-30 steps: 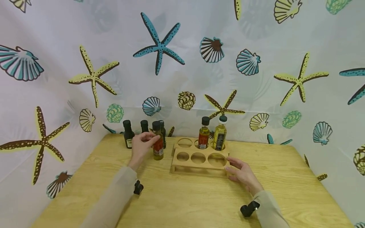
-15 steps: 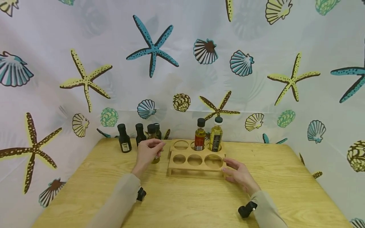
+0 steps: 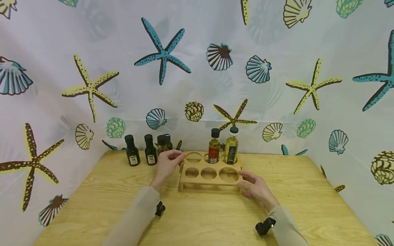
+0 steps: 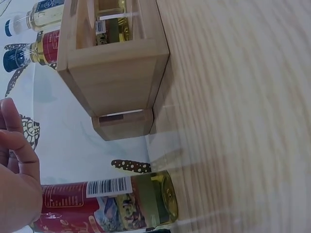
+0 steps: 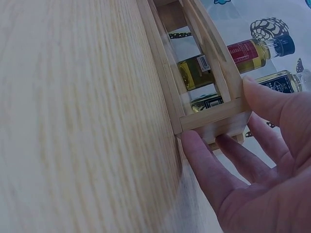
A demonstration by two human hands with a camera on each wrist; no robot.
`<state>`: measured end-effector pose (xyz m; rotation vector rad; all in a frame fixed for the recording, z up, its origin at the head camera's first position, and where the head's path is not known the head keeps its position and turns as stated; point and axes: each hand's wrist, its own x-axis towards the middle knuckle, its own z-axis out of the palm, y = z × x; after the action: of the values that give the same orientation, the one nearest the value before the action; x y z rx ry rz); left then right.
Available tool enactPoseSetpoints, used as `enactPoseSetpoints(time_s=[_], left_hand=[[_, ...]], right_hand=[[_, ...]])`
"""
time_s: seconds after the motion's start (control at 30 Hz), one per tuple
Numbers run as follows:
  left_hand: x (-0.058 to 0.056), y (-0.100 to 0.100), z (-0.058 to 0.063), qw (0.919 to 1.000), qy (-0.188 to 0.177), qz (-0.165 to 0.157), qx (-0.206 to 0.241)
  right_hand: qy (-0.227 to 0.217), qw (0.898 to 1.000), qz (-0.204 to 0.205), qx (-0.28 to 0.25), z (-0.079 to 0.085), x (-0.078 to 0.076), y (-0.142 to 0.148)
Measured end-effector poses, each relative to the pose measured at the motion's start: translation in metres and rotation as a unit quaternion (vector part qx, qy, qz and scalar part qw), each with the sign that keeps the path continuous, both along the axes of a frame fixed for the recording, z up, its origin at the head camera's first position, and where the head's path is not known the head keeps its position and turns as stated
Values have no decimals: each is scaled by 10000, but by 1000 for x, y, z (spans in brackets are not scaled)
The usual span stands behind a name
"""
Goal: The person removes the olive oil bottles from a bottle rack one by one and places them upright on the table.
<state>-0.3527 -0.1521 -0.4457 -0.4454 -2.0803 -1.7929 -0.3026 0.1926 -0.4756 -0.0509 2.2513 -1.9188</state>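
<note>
My left hand [image 3: 168, 164], fingers loosely bent and nothing between them, hovers beside the left end of a two-tier wooden bottle rack [image 3: 212, 182]. Behind it a red-labelled oil bottle [image 4: 92, 206] stands on the table, partly hidden by the hand in the head view. My right hand [image 3: 257, 188] rests at the rack's right end; in the right wrist view its thumb and spread fingertips [image 5: 190, 140] lie along the end panel. Another red-labelled bottle [image 3: 213, 150] and a yellow oil bottle [image 3: 231, 149] fill the back row's middle and right holes. The other holes are vacant.
Left of the rack, two dark bottles [image 3: 132, 152] [image 3: 150, 152] stand on the wooden table [image 3: 209, 218], with another dark-capped bottle [image 3: 168, 141] behind the red-labelled one. A sheet printed with starfish and shells [image 3: 197, 82] hangs behind and at both sides.
My left hand has let go of the red-labelled bottle and moved right towards the rack. The bottle stays standing. My right hand keeps its place at the rack; the head view has shifted slightly.
</note>
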Motion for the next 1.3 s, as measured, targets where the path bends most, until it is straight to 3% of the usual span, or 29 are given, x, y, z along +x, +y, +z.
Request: enactPoseSetpoints(time_s=[0.43,0.57,0.73,0.97,1.3], left_hand=[[-10,18,-7,9995,-235,-88,-172],[-12,25,-7,9991,-367,43,-207],[-13,33,-1,9979,-462,158,-421],[-19,41,6,9966,-629,-130,-519],[-20,53,23,9962,-660,18,-572]], right_hand=[[-101,9999,-93,-35,-1,-4,0],[-139,9999,-91,-37,-4,-5,0],[-104,9999,-86,-43,-3,-3,-2],[-178,9994,-184,-212,-4,-2,-3],[-150,9996,-135,-177,-2,0,-3]])
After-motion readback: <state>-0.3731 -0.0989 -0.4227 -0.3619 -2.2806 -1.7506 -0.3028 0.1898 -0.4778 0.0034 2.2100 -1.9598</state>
